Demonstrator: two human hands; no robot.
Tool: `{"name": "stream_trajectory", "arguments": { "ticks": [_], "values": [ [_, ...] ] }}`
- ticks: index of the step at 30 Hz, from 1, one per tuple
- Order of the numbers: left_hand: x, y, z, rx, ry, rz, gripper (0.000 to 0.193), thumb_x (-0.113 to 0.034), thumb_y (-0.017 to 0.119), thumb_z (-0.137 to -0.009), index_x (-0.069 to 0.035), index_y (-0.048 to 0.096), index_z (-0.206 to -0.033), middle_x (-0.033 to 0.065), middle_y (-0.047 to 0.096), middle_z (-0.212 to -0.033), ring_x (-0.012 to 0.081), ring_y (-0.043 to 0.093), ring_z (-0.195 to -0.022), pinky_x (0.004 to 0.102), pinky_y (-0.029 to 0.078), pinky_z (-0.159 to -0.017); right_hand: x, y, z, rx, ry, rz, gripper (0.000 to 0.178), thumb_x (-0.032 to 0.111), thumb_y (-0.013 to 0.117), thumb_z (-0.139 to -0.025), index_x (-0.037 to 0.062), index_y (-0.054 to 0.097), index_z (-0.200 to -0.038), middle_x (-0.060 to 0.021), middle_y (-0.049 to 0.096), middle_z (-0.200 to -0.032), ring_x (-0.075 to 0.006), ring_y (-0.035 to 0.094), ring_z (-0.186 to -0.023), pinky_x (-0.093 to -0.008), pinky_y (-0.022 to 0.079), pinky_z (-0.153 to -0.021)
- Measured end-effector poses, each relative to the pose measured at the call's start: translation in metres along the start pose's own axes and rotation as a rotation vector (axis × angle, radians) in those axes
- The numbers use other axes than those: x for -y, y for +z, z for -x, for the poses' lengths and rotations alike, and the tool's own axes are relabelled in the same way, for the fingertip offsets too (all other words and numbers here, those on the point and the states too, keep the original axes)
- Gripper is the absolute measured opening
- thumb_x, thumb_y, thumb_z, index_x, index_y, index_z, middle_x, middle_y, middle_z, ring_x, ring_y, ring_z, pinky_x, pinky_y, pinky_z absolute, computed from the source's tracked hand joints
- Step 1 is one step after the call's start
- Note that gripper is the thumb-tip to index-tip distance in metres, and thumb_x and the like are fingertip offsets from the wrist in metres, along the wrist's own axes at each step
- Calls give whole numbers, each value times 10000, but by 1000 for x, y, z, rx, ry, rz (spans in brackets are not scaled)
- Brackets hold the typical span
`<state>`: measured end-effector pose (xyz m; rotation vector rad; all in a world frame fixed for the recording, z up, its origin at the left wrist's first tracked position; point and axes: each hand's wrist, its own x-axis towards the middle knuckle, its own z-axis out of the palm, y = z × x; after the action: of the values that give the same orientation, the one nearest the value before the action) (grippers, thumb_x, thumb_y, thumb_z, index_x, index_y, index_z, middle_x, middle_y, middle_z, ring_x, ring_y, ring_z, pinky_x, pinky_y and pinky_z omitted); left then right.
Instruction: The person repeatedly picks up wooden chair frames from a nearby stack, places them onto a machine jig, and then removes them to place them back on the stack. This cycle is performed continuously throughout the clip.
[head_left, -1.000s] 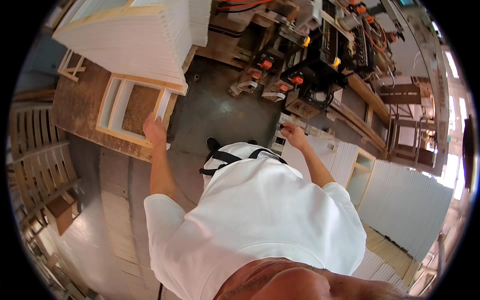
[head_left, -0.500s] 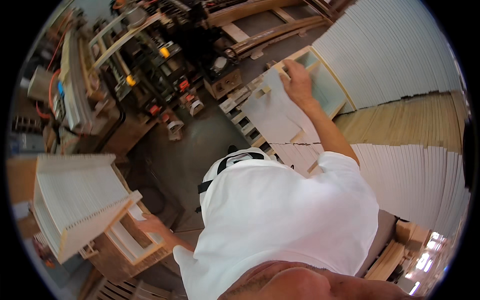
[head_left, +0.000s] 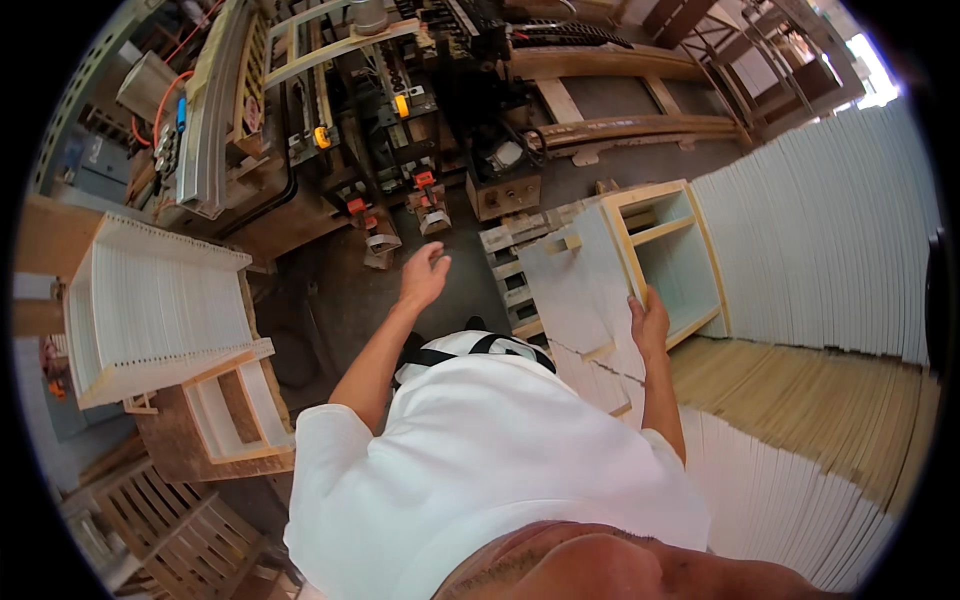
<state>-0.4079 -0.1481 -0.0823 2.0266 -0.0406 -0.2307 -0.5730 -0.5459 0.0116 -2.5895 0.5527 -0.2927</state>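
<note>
My right hand (head_left: 652, 325) is closed on the near side of a wooden frame (head_left: 638, 262). The frame has light yellowish edges, a crossbar and two openings, with a pale surface inside the larger one. It stands against a long row of white panels, beside a white board (head_left: 570, 290) with a small cut-out. My left hand (head_left: 425, 277) is in the air in front of my body, over the dark floor. It holds nothing and its fingers are stretched out. A second frame (head_left: 245, 456) with openings lies at the left, apart from both hands.
Tightly packed white panels (head_left: 810, 230) fill the right side, with bare wood edges (head_left: 790, 395) nearer me. Another panel stack (head_left: 170, 300) stands at left on a brown board. Clamp machinery (head_left: 380, 130) spans the far side; a slatted pallet (head_left: 515, 285) lies mid-right.
My left hand has let go of the frame at the left and swung to the middle. My right hand has slid from the right frame's far part to its near side. The view has turned.
</note>
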Motion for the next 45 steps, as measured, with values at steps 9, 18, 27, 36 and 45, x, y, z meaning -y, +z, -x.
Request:
{"name": "stream_trajectory", "arguments": {
  "ticks": [9,18,27,36,45],
  "values": [
    [-136,-10,-21,498,47,722,548,-349,591,-913,10,449,-1301,117,588,-1201,211,582,-1087,319,464,-927,151,-6,-52,104,-381,-304,366,46,672,-788,15,563,-1136,-173,634,-950,-351,612,-870,-340,490,-754],
    [-79,-119,-85,184,-102,1400,389,-238,500,-965,-21,465,-1285,122,596,-1175,233,587,-1104,399,511,-919,305,78,-120,213,-839,-73,384,203,670,-792,78,552,-1135,-107,577,-813,-303,580,-788,-402,452,-677],
    [-7,-221,-140,-6,-78,1457,354,-238,523,-956,-24,496,-1237,131,595,-1178,253,579,-1110,427,485,-951,398,167,-171,237,-1021,-115,342,239,657,-812,91,595,-1115,-109,592,-839,-312,576,-810,-410,452,-715],
    [-2,-236,-167,-141,-105,1486,382,-197,489,-970,-29,417,-1305,137,534,-1265,267,509,-1204,450,421,-1035,422,210,-219,305,-1051,-134,322,242,663,-801,95,619,-1085,-101,620,-844,-317,585,-834,-430,450,-738],
    [4,-239,-170,-113,-92,1478,370,-188,490,-968,-38,437,-1302,127,545,-1262,257,523,-1190,432,433,-1016,425,206,-221,300,-1071,-93,349,250,662,-793,116,625,-1113,-83,606,-845,-299,577,-837,-416,437,-766]
  ]
}}
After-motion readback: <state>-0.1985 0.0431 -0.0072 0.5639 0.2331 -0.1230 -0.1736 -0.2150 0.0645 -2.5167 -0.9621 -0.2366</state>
